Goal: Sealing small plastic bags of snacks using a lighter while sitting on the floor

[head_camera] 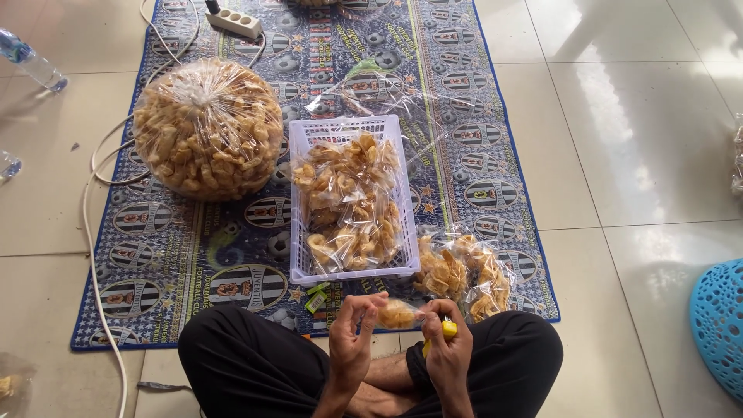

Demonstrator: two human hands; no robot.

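The small snack packet (399,313) lies crosswise between both hands: left hand (350,344) fingers pinch its near end, right hand (447,348) fingers clamp the other end (plus a yellow lighter (448,330)).

A floor of large, glossy pale cream tiles (642,147) fills the room, with bright daylight glaring off it to the right of a blue patterned rug (464,147) printed with football crests. A white power strip (233,22) lies on the rug's far end, and its white cable (94,255) trails along the rug's left side.
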